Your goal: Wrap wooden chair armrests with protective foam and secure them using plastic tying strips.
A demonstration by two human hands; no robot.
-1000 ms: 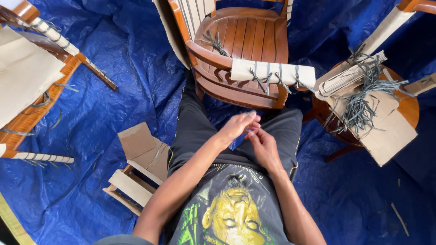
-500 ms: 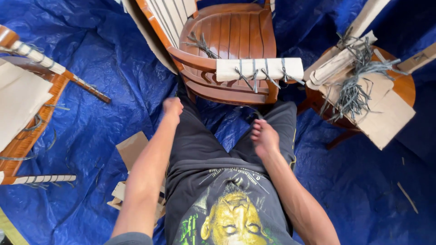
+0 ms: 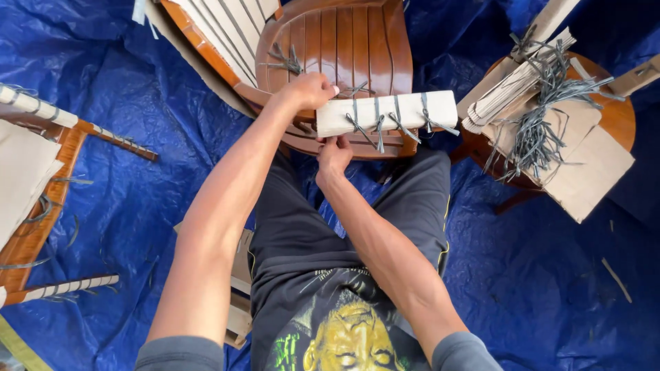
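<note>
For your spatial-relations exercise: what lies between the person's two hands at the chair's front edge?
In the head view, the left end of the strap-tied cardboard wrap lies between left hand above and right hand below.

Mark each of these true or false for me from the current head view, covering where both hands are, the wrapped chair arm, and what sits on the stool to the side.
1. The left hand rests on top of the wooden chair's arm, at the end of the cardboard wrap. True.
2. The right hand lies flat on the blue tarp. False: it reaches up under the near end of the wrapped arm.
3. The cardboard wrap is bound with grey ties. True.
4. The round stool at the right is bare. False: cardboard pieces and a bundle of grey ties lie on it.
5. The wooden chair has a slatted seat. True.
</note>
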